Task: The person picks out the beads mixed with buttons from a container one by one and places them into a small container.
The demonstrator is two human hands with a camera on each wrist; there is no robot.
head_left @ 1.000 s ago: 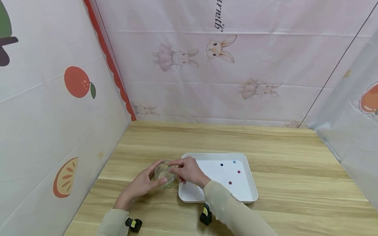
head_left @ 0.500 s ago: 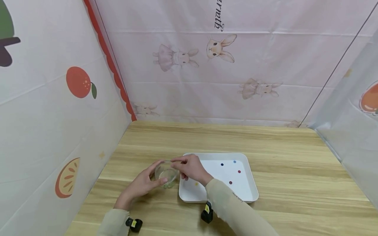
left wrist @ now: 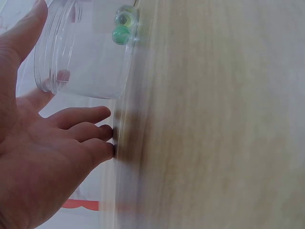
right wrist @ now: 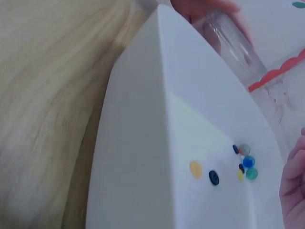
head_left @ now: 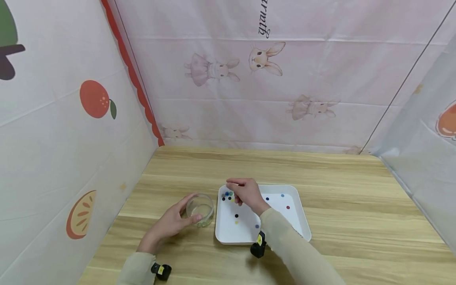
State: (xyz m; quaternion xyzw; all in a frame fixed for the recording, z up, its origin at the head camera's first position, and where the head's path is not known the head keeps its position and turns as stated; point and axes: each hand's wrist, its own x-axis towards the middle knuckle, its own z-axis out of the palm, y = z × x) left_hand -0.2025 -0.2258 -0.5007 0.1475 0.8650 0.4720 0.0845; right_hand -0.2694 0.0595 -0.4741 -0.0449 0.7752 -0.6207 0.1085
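We see the left hand (head_left: 176,219) holding a clear, round, wide-mouthed jar (head_left: 200,202), thumb on one side and first finger on the other, with the rest of its fingers stretched out. We can't tell if the jar is glass or plastic. It sits on the pale wood-look table (head_left: 338,182), just beside a shallow white tray with round corners (head_left: 228,233). A shiny green marble (left wrist: 121,35) lies at the bottom of the jar.

The right hand (head_left: 248,194) is over the tray's far edge with its fingers bent in and thumb near the first finger. We can't tell if it has anything.

In the far corner, a shiny blue marble (right wrist: 249,162) and a see-through green-blue marble (right wrist: 251,173) sit bunched up with small, flat, round buttons. We think trouble could start there: a fingertip might bump the bunch, and the round marbles could roll off across the tray. Fingers could catch a button by mistake, because it's all so close. A smooth marble might slip from a pinch. And if the left hand's light hold let the jar get knocked, it could tip.
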